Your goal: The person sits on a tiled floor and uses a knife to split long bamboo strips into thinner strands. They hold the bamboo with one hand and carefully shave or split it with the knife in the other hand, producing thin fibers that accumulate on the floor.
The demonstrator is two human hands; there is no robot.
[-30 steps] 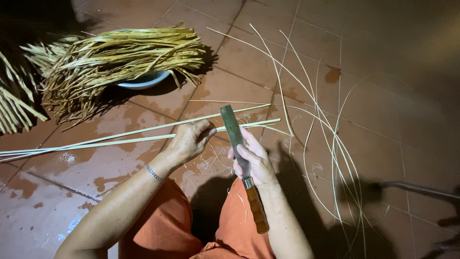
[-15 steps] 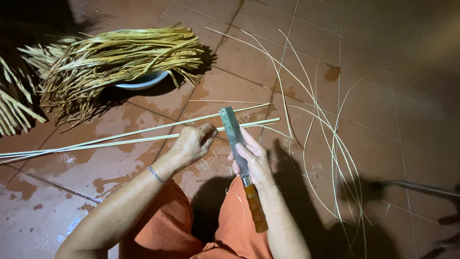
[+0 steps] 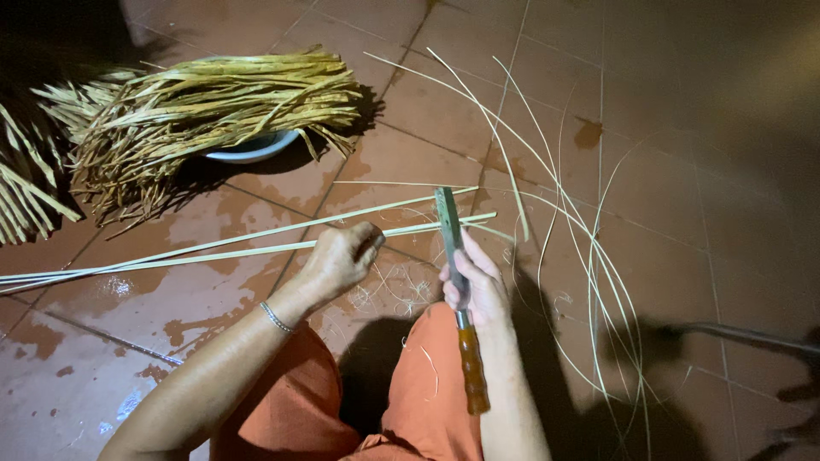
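My left hand [image 3: 342,258] pinches two long pale bamboo strips [image 3: 196,253] that run leftwards across the wet red floor tiles. My right hand [image 3: 475,290] grips a long knife [image 3: 450,232] by its blade near the handle; the flat metal blade points away from me and crosses the strips' right ends. The knife's orange wooden handle [image 3: 472,369] lies along my forearm. A thin metal bracelet [image 3: 276,317] circles my left wrist. Fine shavings [image 3: 397,292] lie on the tiles between my hands.
A heap of yellowish dried leaf strips [image 3: 201,107] covers a pale bowl [image 3: 253,150] at the back left. More strips [image 3: 21,192] fan out at the left edge. Several thin curved slivers [image 3: 589,256] lie at my right. A dark rod [image 3: 743,337] crosses the right edge.
The blade has edged slightly along the strips and my left hand has shifted its grip a little; otherwise the scene is the same.
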